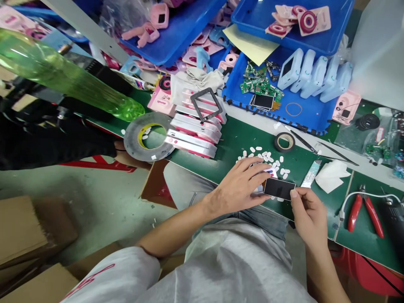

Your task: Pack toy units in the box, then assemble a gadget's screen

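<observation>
A small black display screen with a thin pale border is pinched at its right edge by my right hand. My left hand is closed round a small light-coloured device body, mostly hidden under the fingers. The screen's left end reaches the device, and an orange-brown strip shows between them. Many small white oval pads lie scattered on the green bench just beyond my hands. A roll of black tape lies farther back.
Pink-and-white camera bodies stand stacked left, beside a large tape roll. A blue tray holds circuit boards and light-blue cases. Red-handled pliers, a utility knife and tweezers lie right. Another person's dark sleeve enters from the left.
</observation>
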`<state>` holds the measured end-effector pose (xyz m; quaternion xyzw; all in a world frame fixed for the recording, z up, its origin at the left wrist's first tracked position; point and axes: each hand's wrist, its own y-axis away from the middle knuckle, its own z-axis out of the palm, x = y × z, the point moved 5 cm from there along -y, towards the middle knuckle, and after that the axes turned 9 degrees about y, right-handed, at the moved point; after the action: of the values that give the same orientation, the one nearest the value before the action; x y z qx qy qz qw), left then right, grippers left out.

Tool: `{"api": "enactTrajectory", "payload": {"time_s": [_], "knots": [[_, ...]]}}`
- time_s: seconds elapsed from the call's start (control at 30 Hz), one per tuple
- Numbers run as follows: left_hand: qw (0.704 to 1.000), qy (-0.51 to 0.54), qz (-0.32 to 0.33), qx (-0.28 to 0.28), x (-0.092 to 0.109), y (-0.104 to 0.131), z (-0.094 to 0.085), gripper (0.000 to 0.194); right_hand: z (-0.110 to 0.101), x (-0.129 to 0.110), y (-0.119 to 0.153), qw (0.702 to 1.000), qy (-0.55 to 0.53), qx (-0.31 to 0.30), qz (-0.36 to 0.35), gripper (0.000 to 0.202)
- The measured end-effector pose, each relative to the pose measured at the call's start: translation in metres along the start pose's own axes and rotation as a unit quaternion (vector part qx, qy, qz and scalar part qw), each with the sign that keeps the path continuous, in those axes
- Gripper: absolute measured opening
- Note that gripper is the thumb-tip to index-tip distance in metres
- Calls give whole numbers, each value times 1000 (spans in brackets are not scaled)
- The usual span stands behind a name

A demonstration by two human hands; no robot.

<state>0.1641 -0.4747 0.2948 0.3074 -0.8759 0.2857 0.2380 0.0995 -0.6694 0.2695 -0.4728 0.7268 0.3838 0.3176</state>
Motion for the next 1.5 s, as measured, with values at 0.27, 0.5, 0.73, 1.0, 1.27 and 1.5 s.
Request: {"api": "enactTrajectory", "payload": {"time_s": [0.27, 0.5, 0.73, 1.0, 1.27, 1.5], "knots": [[1000, 20, -6, 20, 0, 0, 1, 38, 13, -24, -14, 998, 17, 52, -23, 34], [999, 19, -12, 32, -1, 2, 3, 35, 18, -29, -15, 996, 17, 53, -73, 27], [999, 16, -11, 25, -3, 2, 4, 37, 15, -34, -15, 995, 19, 38, -85, 27], [1000, 11, -14, 20, -4, 2, 4, 35, 13, -33, -14, 996, 31, 9, -86, 32], [999, 6, -7, 41, -3, 1, 3, 38, 14, -26, -16, 999, 16, 0, -48, 39], [999, 4, -17, 49, -3, 3, 4, 38, 13, -20, -16, 999, -39, 16, 0, 37]]}}
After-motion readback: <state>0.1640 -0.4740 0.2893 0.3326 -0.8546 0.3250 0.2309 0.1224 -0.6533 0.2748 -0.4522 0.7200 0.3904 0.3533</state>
